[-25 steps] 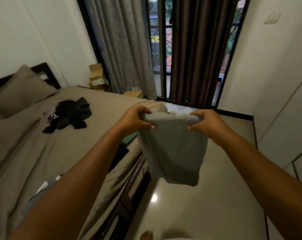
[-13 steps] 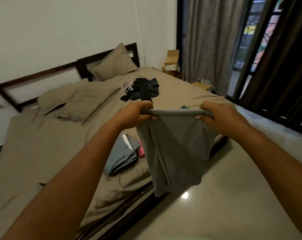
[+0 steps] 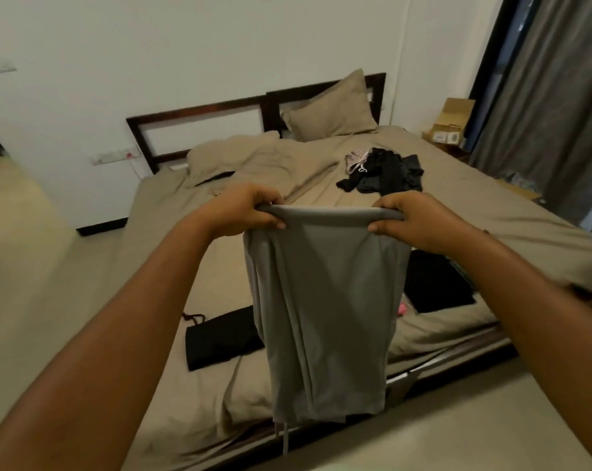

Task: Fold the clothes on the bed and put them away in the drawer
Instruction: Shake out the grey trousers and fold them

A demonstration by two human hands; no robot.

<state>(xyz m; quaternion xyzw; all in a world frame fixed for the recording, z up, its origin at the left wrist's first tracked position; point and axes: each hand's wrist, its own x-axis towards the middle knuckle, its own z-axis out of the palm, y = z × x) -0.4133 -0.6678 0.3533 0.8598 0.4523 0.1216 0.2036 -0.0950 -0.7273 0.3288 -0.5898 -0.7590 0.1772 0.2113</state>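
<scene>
I hold a grey garment [image 3: 325, 307] up in the air in front of me, folded over so that it hangs down past the bed's near edge, with a drawstring dangling at the bottom. My left hand [image 3: 243, 212] grips its top left corner and my right hand [image 3: 413, 219] grips its top right corner. On the bed [image 3: 172, 266] lie a folded black piece [image 3: 219, 338] to the left of the hanging cloth, another black piece [image 3: 437, 283] to the right, and a dark heap of clothes [image 3: 386, 171] farther back. No drawer is in view.
Two tan pillows [image 3: 332, 110] lean at the dark wooden headboard [image 3: 199, 113]. A cardboard box [image 3: 452, 120] stands in the far right corner beside grey curtains [image 3: 542, 96]. Pale floor runs along the bed's left side and in front of me.
My view has swung left from the window to face the bed head-on. Both hands keep their grip on the grey garment, which now hangs over the bed's near edge.
</scene>
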